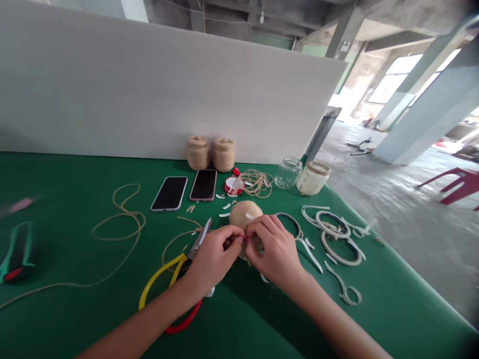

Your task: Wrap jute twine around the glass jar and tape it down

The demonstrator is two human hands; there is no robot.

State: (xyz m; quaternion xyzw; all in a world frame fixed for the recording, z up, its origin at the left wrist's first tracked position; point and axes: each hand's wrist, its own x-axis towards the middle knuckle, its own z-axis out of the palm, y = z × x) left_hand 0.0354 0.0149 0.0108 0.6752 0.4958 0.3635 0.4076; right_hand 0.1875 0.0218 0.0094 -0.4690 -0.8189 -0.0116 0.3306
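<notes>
A twine-wrapped jar (pixel 243 213) stands on the green table in front of me, its lower part covered by my hands. My left hand (pixel 220 249) is closed in a pinch at the jar's near side. Against it, my right hand (pixel 271 244) pinches at the same spot, fingertips meeting; whatever is between them is too small to make out. A short white strip (pixel 250 216) shows on the jar beside my right fingers. Scissors (pixel 196 244) with yellow and red handles lie open, partly under my left forearm.
Two twine-wrapped jars (pixel 197 152) stand at the board (pixel 149 89). Nearby lie two phones (pixel 169 193), a twine bundle (pixel 258 182), a glass jar (pixel 288 174) and a tape-covered jar (pixel 314 178). Tape rolls (pixel 341 259) lie right, loose twine (pixel 123 214) and a green-handled tool (pixel 17 257) left.
</notes>
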